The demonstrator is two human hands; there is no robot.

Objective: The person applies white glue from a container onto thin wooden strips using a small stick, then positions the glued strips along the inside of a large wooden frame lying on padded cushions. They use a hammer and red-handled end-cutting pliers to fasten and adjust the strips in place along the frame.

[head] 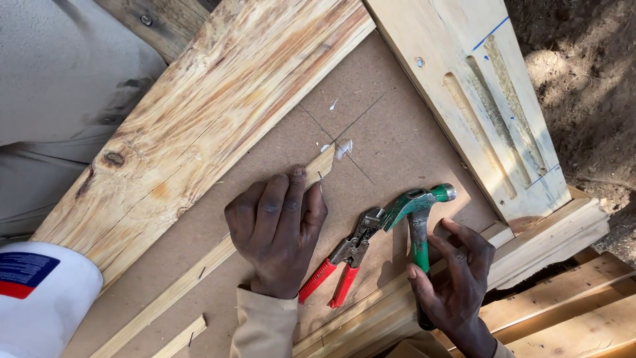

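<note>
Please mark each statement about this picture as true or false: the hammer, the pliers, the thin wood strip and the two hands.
1. The right hand holds a green hammer. True.
2. The left hand grips the red-handled pliers. False: the pliers lie loose on the brown board, and the left hand presses on the thin wood strip.
3. The hammer head rests beside the pliers' jaws. True.
4. The thin wood strip lies on bare soil. False: it lies on the brown board.
5. A white container shows at the lower left. True.
</note>
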